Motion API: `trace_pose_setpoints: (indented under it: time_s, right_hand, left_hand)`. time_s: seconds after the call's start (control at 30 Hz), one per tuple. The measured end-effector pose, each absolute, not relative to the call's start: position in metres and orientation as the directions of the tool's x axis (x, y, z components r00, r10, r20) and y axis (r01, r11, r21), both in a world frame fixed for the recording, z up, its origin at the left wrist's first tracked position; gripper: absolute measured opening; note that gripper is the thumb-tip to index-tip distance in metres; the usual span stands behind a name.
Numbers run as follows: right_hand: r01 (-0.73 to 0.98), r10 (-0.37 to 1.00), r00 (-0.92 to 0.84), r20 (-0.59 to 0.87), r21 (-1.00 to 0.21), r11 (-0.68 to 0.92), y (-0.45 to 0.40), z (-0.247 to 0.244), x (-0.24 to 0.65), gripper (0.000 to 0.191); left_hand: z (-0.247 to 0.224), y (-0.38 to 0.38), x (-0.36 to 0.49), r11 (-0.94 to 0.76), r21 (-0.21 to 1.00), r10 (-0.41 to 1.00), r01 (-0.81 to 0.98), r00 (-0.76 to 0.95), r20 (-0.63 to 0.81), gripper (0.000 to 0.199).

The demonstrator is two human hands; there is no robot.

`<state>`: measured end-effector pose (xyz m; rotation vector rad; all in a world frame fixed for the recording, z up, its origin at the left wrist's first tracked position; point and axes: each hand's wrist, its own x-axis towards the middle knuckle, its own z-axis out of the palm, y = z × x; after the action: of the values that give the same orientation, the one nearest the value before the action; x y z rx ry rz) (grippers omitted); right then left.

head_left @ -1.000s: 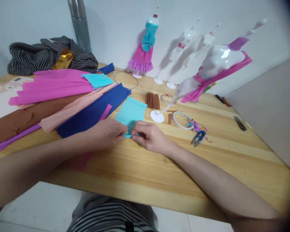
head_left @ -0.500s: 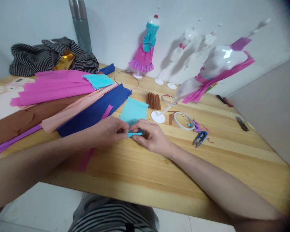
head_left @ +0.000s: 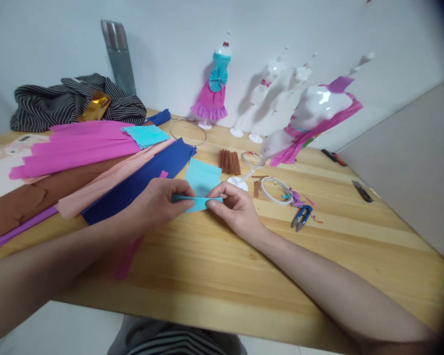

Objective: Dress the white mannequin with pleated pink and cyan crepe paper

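My left hand [head_left: 165,199] pinches the left end of a folded light-blue paper strip [head_left: 198,203] between thumb and fingers. The strip's right end is pinched by my right hand [head_left: 235,204]. Held level between both hands, the strip is over the wooden table, and part of it hangs below the fold. Just behind it lies a flat light-blue sheet [head_left: 203,173]. A pleated brown piece [head_left: 229,161] rests to the right of that sheet. Left of my hands is a dark-blue sheet [head_left: 133,185], and a pink strip [head_left: 128,259] passes under my left forearm.
Pink paper [head_left: 85,145] and brown paper [head_left: 11,202] lie at left. A dressed mannequin [head_left: 218,79] stands behind; a larger one [head_left: 314,111] leans at right. A tape ring [head_left: 277,191], blue snips [head_left: 301,218] and a cutter [head_left: 362,191] lie rightward on the table [head_left: 281,286].
My hands have moved slightly apart, and more of the light-blue strip shows between them. The whole view has shifted, with the mannequins lower in the picture.
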<state>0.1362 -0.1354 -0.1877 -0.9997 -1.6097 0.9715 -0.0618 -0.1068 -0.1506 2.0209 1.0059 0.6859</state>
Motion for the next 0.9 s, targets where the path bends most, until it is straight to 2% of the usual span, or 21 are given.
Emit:
trace_pose_setpoints:
  time_s: [0.17,0.43,0.63,0.9]
  right_hand:
    - [0.016,0.963,-0.104,0.249,-0.968,0.252,-0.134,-0.182,0.136,0.026]
    - [-0.168,0.974,-0.12,0.194,-0.971,0.172,-0.133,-0.175,0.139,0.022]
    - [-0.182,0.975,-0.103,0.196,-0.968,0.175,-0.13,-0.173,0.142,0.018]
    - [-0.132,0.966,-0.112,0.233,-0.967,0.218,-0.127,-0.173,0.145,0.014]
  left_hand:
    - [-0.145,-0.112,-0.062,-0.314,0.877,0.868,0.364,0.485,0.11,0.021]
    - [-0.142,-0.109,-0.064,-0.281,0.92,0.881,0.273,0.454,0.134,0.019]
    - [-0.139,-0.11,-0.062,-0.194,0.967,0.904,0.168,0.414,0.109,0.018]
    - [-0.145,-0.108,-0.062,-0.268,0.96,0.889,0.078,0.404,0.215,0.018]
